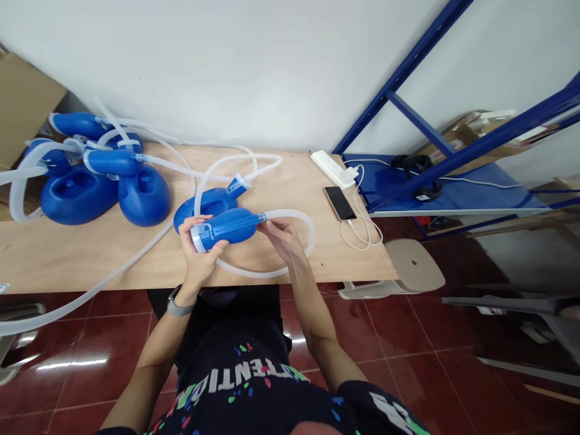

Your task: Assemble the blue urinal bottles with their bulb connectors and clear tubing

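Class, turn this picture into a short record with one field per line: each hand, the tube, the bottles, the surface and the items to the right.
Left hand: left hand grips the blue funnel near its white-rimmed end
Right hand: right hand has its fingers at the funnel's narrow end
Tube: translucent tube joins that narrow end
Bottles: one blue bottle beyond the funnel; more blue bottles grouped left
Surface: wooden tabletop
Right side: smartphone, power strip

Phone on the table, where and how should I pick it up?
Probably by the phone's long edges, from above and the left: it lies flat, screen up, with the white cable plugged into its near end and looping right.
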Action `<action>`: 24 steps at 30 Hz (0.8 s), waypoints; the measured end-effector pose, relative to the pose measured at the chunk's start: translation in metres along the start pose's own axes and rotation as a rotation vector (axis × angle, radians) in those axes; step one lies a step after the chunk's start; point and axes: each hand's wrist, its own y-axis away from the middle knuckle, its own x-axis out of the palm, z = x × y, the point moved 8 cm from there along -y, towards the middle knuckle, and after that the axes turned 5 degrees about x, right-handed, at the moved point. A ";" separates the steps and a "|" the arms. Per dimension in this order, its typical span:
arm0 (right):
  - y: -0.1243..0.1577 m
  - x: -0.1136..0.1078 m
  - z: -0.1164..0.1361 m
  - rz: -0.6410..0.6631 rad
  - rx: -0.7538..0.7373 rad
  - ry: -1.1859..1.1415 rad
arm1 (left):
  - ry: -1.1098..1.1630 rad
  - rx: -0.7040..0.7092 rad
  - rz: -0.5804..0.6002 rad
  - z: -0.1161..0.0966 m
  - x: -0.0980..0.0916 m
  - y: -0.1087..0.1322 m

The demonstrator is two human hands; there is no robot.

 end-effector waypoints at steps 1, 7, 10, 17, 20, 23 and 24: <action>0.000 0.001 -0.001 -0.012 -0.009 -0.026 | 0.009 -0.030 -0.018 0.003 0.000 0.002; 0.002 -0.004 -0.008 -0.166 -0.091 0.008 | 0.017 -0.160 -0.077 0.018 0.003 0.009; 0.002 -0.009 -0.009 -0.203 -0.142 0.063 | -0.009 -0.203 -0.105 0.023 0.001 0.014; 0.001 -0.012 -0.011 -0.198 -0.147 0.124 | -0.065 -0.228 -0.107 0.024 -0.001 0.015; -0.001 -0.014 -0.011 -0.194 -0.120 0.083 | -0.051 -0.222 -0.060 0.022 0.004 0.012; -0.004 -0.017 -0.010 -0.180 -0.107 0.069 | -0.015 -0.182 -0.014 0.018 0.010 0.009; -0.005 -0.018 -0.010 -0.176 -0.104 0.075 | -0.015 -0.165 -0.001 0.016 0.011 0.008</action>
